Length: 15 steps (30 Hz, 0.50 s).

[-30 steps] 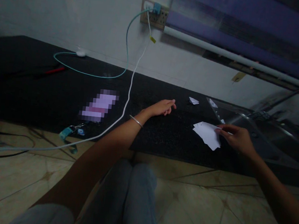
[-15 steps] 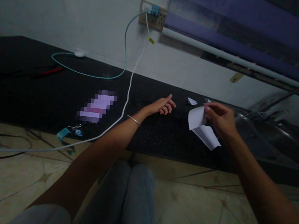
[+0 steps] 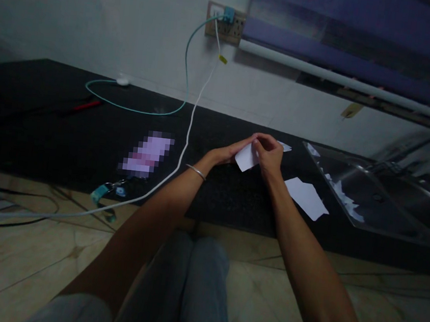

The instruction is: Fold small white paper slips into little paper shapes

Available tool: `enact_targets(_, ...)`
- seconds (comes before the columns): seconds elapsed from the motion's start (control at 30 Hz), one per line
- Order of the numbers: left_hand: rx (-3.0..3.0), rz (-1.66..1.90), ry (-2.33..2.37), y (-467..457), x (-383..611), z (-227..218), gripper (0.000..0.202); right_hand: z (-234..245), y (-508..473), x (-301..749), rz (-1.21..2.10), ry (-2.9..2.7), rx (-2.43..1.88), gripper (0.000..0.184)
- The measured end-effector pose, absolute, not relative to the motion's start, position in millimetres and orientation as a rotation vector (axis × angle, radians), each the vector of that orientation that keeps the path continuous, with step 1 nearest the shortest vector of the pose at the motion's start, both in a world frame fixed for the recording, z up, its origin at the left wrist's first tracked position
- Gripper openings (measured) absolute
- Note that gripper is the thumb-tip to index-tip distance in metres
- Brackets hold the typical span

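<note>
A small piece of white paper [image 3: 246, 158] is between my two hands, just above the dark countertop. My right hand [image 3: 270, 154] pinches its upper right edge between thumb and fingers. My left hand [image 3: 231, 151], with a bangle on the wrist, is closed on the paper's left and upper side; its fingers are partly hidden behind the sheet. More white paper [image 3: 307, 199] lies on the counter to the right of my right forearm. Behind my right hand, a small folded white paper piece [image 3: 285, 147] shows in part.
Torn paper scraps [image 3: 345, 198] lie along the edge of the metal sink [image 3: 380, 199] at the right. A phone-like blurred item [image 3: 148, 153] with a teal strap [image 3: 100, 191] rests at left. The white cable [image 3: 191, 128] crosses the counter from the wall socket [image 3: 234, 27].
My right hand has moved left, bringing the small paper to my left hand, which has closed on it. The other paper stayed on the counter. The view has shifted slightly.
</note>
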<state>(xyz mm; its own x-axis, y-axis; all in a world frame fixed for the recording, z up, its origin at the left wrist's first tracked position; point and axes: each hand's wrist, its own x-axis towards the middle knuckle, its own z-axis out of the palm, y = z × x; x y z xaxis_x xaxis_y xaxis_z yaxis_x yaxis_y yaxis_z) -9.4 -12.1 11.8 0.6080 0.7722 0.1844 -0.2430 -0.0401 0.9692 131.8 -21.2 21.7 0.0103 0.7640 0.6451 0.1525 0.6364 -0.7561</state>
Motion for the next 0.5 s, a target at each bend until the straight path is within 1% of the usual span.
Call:
enact_targets(0.17,1.463,0.740,0.449,-23,-17,16,0.048,14,-15,144,0.598,-1.396,-0.872,0.034)
enact_targets(0.27,1.461,0.789,0.475,-28,-21,19,0.038,7,-9,148,0.561,-1.289,-0.926,0.032)
enact_targets(0.4,1.423,0.884,0.522,-30,-20,19,0.034,-3,-7,151,0.673,-1.104,-1.046,0.030)
enact_targets(0.5,1.412,0.970,0.562,-29,-18,19,0.032,-5,-11,150,0.742,-1.078,-1.055,0.029)
